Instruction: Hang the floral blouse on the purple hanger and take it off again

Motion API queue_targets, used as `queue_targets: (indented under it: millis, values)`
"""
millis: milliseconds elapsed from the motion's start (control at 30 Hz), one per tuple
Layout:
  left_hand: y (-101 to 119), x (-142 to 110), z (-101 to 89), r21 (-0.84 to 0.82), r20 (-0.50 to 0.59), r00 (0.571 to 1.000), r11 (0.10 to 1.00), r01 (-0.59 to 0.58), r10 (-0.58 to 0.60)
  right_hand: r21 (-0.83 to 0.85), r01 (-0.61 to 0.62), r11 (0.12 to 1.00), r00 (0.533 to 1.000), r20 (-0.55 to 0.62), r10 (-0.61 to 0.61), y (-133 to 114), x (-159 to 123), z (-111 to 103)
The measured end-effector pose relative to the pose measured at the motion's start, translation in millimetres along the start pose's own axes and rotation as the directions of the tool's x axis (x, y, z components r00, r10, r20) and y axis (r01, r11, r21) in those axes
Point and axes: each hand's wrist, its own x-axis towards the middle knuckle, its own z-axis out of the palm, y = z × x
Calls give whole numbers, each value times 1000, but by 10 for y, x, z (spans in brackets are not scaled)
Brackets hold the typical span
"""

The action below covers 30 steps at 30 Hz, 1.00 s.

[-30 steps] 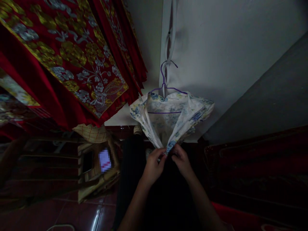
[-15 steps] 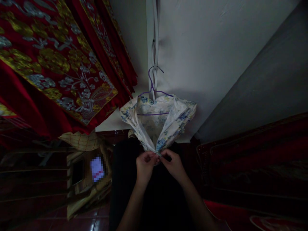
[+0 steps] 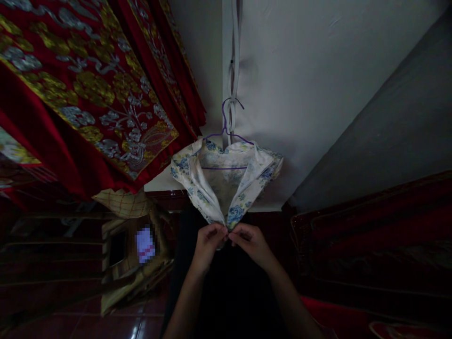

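Note:
A white shirt with blue and yellow flowers (image 3: 240, 212) hangs on a thin purple hanger (image 3: 225, 117), its neckline spread in a V. At the bottom of the V, my left hand (image 3: 209, 242) pinches the left front edge of the shirt. Close beside it, my right hand (image 3: 249, 240) pinches the right front edge. The fingertips of both hands nearly meet. Any button or fastening between them is too small and dark to make out. Below the hands the cloth is mostly hidden.
White straps (image 3: 235, 47) against the pale wall (image 3: 300, 94) carry the hanger. Red embroidered cloth (image 3: 116, 103) hangs at the left. Below it stands a wooden chair (image 3: 109, 292) with a phone-like dark object (image 3: 118, 248) and a blurred-out item (image 3: 145, 245). Dark red fabric (image 3: 381, 235) lies at the right.
Both hands have moved slightly down and left with the shirt front, drawing the cloth tauter. The view has shifted a little. Both pinches remain on the shirt.

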Motion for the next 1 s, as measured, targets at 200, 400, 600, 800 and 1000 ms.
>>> queue_targets:
  millis: [200,400,600,800,1000]
  values:
    - [37,19,71,13,-10,998,998,-58,58,64,0,998,998,-65,5,16,-30,101]
    - [92,13,166,92,32,997,993,-78,76,-39,75,996,975,-207,-82,63,21,111]
    - [316,220,234,-324,62,986,932,164,-152,-101,98,990,968,-222,-119,146,23,175]
    - [1466,930,275,-496,169,977,846,199,-130,-80,4,997,993,-117,-14,409,-53,51]
    - [1938,1111,643,-362,290,955,931,51,60,-58,-37,998,983,-182,26,497,-54,-397]
